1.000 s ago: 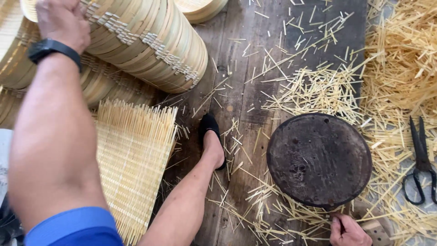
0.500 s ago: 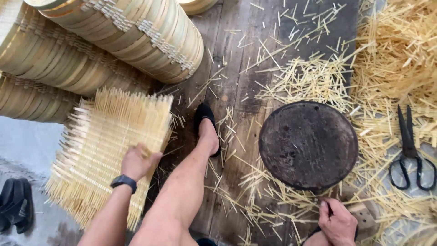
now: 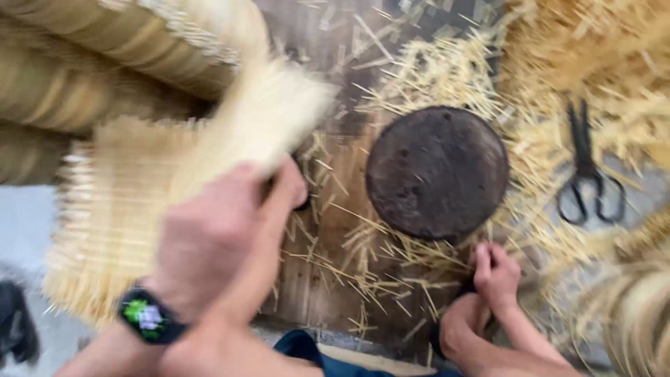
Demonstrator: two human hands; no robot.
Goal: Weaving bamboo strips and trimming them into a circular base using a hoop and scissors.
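My left hand (image 3: 209, 237), with a dark watch on its wrist, grips the near edge of a pale woven bamboo mat (image 3: 258, 119). The mat is lifted, tilted and blurred with motion. It hangs above a stack of similar mats (image 3: 105, 216) on the left. My right hand (image 3: 495, 272) rests low, fingers curled down among loose slivers. It lies just below a round dark disc (image 3: 437, 171) and beside my bare heel (image 3: 457, 324). Whether it holds anything is hidden. My left leg runs under the left hand to a black shoe (image 3: 301, 202).
Stacked bamboo hoops (image 3: 105, 56) fill the upper left. Loose bamboo slivers (image 3: 593, 56) pile on the right around black scissors (image 3: 590, 174). A worn wooden board (image 3: 335, 272) lies underfoot. A dark sandal (image 3: 14, 328) sits at the lower left.
My left hand came down from the hoops to the mat stack, took hold of one mat and lifted it up. My right hand stayed by the disc's near edge.
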